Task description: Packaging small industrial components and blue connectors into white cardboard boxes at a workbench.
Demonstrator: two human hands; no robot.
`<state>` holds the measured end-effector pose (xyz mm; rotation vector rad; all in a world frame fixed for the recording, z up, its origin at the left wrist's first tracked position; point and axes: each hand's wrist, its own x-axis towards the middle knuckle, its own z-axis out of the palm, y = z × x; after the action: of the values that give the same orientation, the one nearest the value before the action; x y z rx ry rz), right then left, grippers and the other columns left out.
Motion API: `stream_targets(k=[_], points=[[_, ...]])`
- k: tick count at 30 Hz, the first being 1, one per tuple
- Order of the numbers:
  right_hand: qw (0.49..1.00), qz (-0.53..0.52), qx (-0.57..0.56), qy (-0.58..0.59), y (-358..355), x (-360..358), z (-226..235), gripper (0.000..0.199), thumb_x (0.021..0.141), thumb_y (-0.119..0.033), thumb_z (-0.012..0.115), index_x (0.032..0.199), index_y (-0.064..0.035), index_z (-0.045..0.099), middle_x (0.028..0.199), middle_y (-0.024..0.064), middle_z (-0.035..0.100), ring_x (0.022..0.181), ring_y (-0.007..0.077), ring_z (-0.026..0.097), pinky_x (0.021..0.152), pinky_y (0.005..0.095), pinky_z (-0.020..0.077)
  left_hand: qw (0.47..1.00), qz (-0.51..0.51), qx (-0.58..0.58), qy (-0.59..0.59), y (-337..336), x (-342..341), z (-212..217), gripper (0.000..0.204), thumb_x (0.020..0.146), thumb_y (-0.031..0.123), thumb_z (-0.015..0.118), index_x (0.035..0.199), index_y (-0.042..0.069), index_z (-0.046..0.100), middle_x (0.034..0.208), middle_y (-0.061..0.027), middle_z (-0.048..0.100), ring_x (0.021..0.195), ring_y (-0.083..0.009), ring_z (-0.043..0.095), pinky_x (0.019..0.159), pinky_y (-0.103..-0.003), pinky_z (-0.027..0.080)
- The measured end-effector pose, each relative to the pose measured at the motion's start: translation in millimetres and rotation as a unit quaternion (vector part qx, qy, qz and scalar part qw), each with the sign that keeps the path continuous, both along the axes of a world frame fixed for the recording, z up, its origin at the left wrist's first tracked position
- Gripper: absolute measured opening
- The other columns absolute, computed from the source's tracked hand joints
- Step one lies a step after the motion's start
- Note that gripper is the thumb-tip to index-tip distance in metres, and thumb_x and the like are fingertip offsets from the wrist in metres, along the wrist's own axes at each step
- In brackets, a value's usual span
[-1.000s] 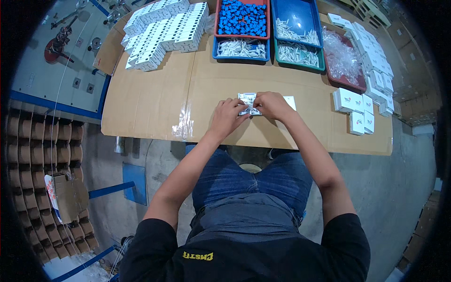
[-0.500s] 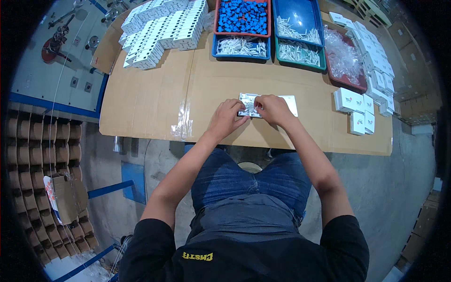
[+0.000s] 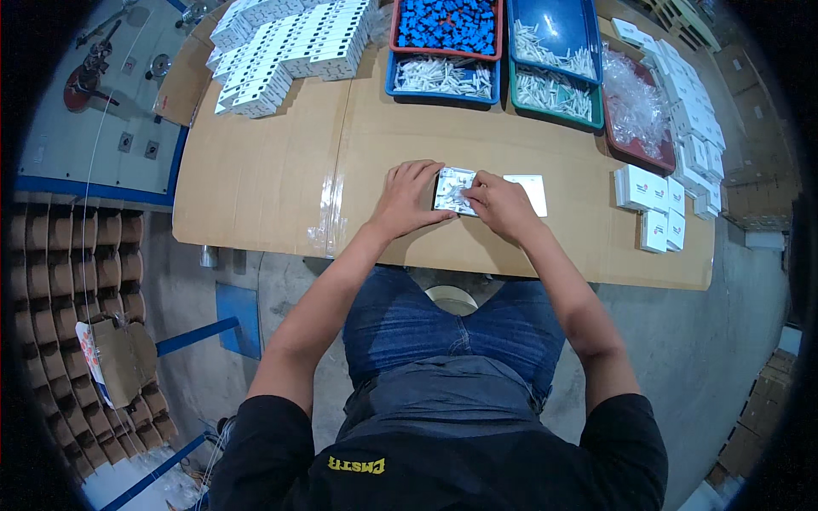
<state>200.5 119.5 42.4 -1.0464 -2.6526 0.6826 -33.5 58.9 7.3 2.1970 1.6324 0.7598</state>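
Observation:
On the cardboard-covered table in front of me lies a small, shallow white square case [image 3: 452, 180] with pale small parts in it. My left hand [image 3: 407, 198] grips its left side, fingertips at the far edge and thumb at the near edge. Over the right part of the case, my right hand [image 3: 504, 207] has its thumb and fingers pressed together on the parts; whatever is between them is hidden. A flat white piece [image 3: 533, 192], perhaps a cover, lies just right of the case, partly behind my right hand.
Beyond my hands stand a red tray [image 3: 394, 43] of blue pieces and blue and green trays [image 3: 558, 119] of white pegs. Clear plastic bags [image 3: 635, 106] fill a dark red bin. White boxes [image 3: 645, 187] are stacked at right, white block-shaped units [image 3: 290, 64] at far left.
My left hand has shifted from over the case to its left side, uncovering more of it. My right hand has moved slightly right and nearer, still pinching over the case.

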Motion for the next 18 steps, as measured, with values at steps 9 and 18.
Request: stream_targets(k=[9, 18], points=[[0.997, -0.012, -0.05, 0.061, 28.4, -2.3, 16.2, 0.016, 0.09, -0.02, 0.067, 0.101, -0.0106, 0.075, 0.095, 0.0107, 0.07, 0.085, 0.0333, 0.069, 0.073, 0.0443, 0.0555, 1.0, 0.021, -0.005, 0.001, 1.5, 2.8, 8.0, 0.096, 0.066, 0.056, 0.083, 0.141, 0.006, 0.049, 0.14, -0.0146, 0.051, 0.136, -0.0305, 0.044, 0.113, -0.047, 0.03], [0.983, -0.09, 0.085, 0.133, 204.5, -35.6, 55.2, 0.019, 0.091, -0.022, 0.066, 0.102, -0.0092, 0.074, 0.094, 0.0162, 0.072, 0.086, 0.0361, 0.07, 0.074, 0.0461, 0.0552, 0.999, 0.034, -0.005, 0.013, 4.6, 6.1, 14.3, 0.088, 0.071, 0.062, 0.078, 0.132, 0.003, 0.054, 0.14, -0.0163, 0.048, 0.138, -0.0316, 0.039, 0.117, -0.05, 0.025]])
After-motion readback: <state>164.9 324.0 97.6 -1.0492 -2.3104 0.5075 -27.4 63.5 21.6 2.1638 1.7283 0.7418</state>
